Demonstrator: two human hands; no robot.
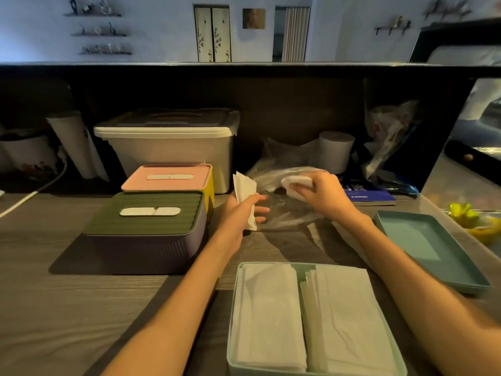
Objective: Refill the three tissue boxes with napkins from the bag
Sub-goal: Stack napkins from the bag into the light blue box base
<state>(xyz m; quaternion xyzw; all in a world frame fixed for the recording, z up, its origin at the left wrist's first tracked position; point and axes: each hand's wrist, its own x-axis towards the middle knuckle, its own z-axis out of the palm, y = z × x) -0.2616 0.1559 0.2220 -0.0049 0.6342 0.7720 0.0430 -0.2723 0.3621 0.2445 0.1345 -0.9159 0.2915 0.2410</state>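
Nearest us, at the front edge of the tabletop [54,308], sits the open mint tissue box [233,308], lid off, with two stacks of white napkins [306,316] lying side by side inside it. Its teal lid [431,248] lies upturned just beside it toward the right edge. Farther in, our left hand [238,215] grips a folded wad of napkins [245,198], fingers curled round it, held upright above the tabletop. Our right hand [325,195] reaches into the clear plastic bag [284,210] in the middle of the tabletop and clutches another white bundle [295,185] at the bag's mouth. Left of our hands stands the purple box with the green lid [146,226], closed, and just behind it the yellow box with the pink lid [168,177], also closed. Along the back edge we see a white storage bin [168,142] and a white paper roll [334,149].
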